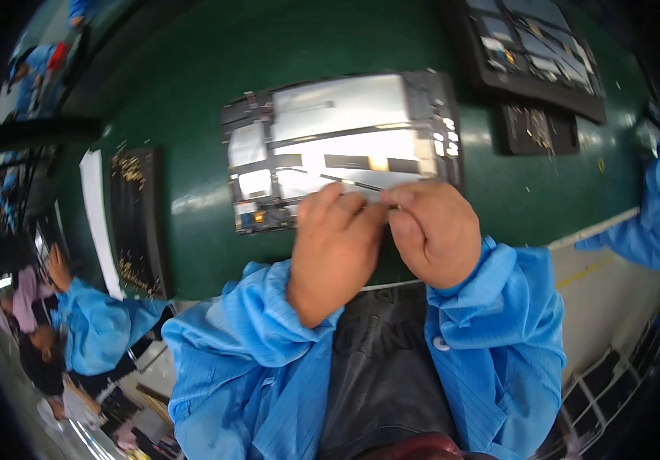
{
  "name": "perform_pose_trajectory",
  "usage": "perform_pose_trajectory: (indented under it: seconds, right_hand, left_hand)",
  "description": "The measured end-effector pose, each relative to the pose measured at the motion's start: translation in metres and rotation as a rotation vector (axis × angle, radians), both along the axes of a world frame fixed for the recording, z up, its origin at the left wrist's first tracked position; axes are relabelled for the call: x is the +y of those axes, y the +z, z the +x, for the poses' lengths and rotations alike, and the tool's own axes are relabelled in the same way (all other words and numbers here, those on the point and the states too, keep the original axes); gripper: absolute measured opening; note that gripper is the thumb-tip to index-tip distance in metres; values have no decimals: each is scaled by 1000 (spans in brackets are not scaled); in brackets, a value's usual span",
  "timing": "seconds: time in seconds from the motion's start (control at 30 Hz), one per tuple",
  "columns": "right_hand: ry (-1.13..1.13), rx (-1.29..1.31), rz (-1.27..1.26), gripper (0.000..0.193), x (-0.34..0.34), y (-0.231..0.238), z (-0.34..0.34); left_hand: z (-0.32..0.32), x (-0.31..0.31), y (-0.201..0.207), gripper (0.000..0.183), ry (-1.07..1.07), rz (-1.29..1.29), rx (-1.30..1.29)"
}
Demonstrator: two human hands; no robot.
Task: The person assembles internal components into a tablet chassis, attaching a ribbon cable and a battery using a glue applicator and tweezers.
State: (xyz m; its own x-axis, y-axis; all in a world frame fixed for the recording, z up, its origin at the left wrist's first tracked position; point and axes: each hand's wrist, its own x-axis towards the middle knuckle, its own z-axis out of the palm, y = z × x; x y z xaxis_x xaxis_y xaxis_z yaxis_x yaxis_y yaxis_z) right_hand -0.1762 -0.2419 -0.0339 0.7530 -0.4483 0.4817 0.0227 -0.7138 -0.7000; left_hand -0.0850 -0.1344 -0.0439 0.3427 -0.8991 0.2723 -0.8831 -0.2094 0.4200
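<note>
An opened flat electronic device (345, 161), tablet-like, lies on the green table in front of me, its silver panels, black strips and small circuit parts showing. At its near edge my left hand (338, 249) is closed, knuckles up, with its fingertips hidden beneath it. My right hand (437, 234) is curled in a pinch beside it, thumb against the bent forefinger, over the device's near right side. The fingers of both hands nearly meet. Whatever they pinch is too small or too hidden to name.
A black tray (137, 222) with small gold-coloured pieces stands left, beside a white strip (100, 222). At the back right, a similar opened device (533, 46) sits on a dark holder (537, 96), near a small black tray (538, 132). Blue-sleeved people (104, 326) are at both sides.
</note>
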Motion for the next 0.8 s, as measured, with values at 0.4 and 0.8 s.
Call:
perform_pose_trajectory:
  seconds: [0.4,0.8]
  right_hand:
    - [-532,133,1072,48,-42,5,-34]
    - [-179,377,1638,40,-19,3,24]
  left_hand:
    - [97,53,6,32,772,-40,418]
    - [119,33,12,79,750,-837,1626]
